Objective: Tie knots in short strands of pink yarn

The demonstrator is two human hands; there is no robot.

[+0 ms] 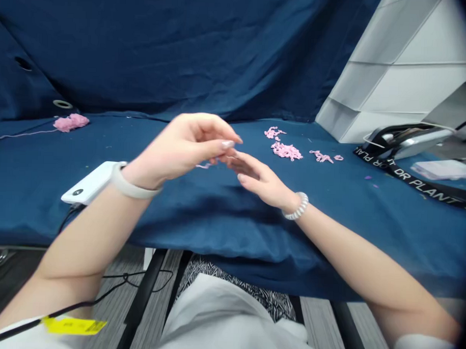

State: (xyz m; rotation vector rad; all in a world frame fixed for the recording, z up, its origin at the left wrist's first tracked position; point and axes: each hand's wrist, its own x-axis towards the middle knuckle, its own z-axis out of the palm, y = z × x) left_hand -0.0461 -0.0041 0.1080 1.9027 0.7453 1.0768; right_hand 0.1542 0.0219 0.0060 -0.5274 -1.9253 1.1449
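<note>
Nearest the camera, a yellow tag (pixel 73 325) is seen on a pale garment at the bottom of the view, and both forearms are extended over the edge of a blue cloth-covered table (pixel 219 227). A white band (pixel 133 190) is worn on the left wrist and a coiled white bracelet (pixel 297 206) on the right. The left hand (pixel 184 152) is held half closed, its fingers curled down towards the thumb, while the right hand (pixel 259 178) is partly open, its fingers reaching into the left fingertips. A short pink yarn strand (pixel 205 165) is located at the meeting of the hands and lies roughly level, pointing out to the image left. Whether it is pinched by one hand or both cannot be told, as its inner end is hidden. It is judged light, soft and limp, best taken between fingertips close to its end.

Beyond the hands, a white power bank (pixel 89 182) is placed on the cloth at the left. Small heaps of pink yarn pieces (pixel 286 151) are scattered further off, and a fluffy pink yarn bundle (pixel 71 122) is seen at the far left.
</note>
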